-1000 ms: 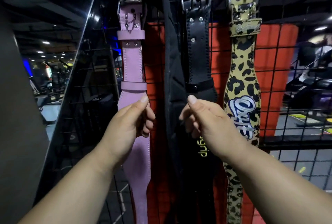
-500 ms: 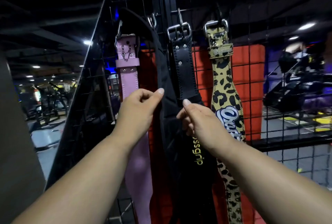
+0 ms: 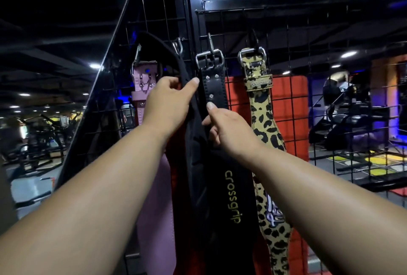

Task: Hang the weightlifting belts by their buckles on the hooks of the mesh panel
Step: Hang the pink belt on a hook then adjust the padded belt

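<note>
Both hands hold the wide black padded fabric belt (image 3: pixel 211 175) in the middle, lifting it to a hook. The right hand (image 3: pixel 229 127) pinches its edge lower down. The left hand (image 3: pixel 169 100) grips it higher, fingers (image 3: pixel 193 82) curled round. Next, I think, its top end must catch the silver hook (image 3: pixel 178 43) on the black wire mesh panel (image 3: pixel 308 39), between the hanging pink leather belt (image 3: pixel 143 89) and black leather belt (image 3: pixel 214 85).

left hand (image 3: pixel 168 103) pinching, right hand (image 3: pixel 229 129) curled (raised)
</note>
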